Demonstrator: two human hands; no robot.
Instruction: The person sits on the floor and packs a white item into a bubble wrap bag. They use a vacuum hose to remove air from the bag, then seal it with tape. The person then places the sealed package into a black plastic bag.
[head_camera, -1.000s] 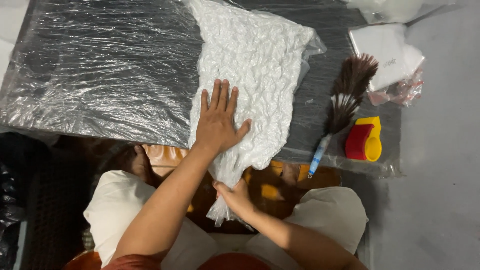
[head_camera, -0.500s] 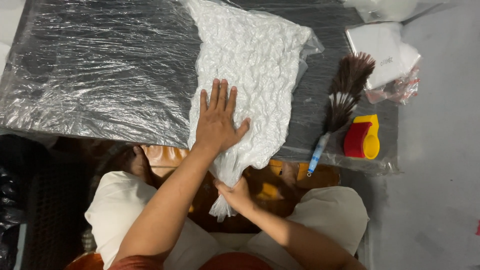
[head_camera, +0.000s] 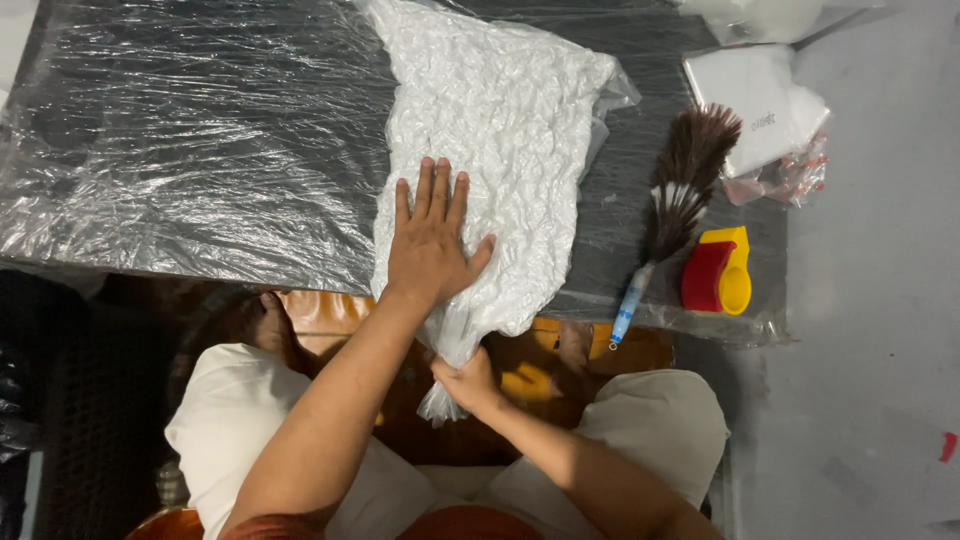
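On the plastic-wrapped black worktop (head_camera: 200, 150), a crinkled white plastic-sealed bag (head_camera: 500, 130) is pressed flat by the left hand (head_camera: 430, 245), fingers spread. Its gathered neck is gripped by the right hand (head_camera: 468, 380).

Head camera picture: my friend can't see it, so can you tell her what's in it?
A person's left hand presses flat on a crinkly white plastic-wrapped bundle on a plastic-covered dark table, while the right hand grips the bundle's gathered end below the table edge. A feather duster and a red and yellow tape dispenser lie to the right.

One head-worn camera looks steeply down from close above the near edge of the plastic-wrapped table (head_camera: 200, 150), lap below it.
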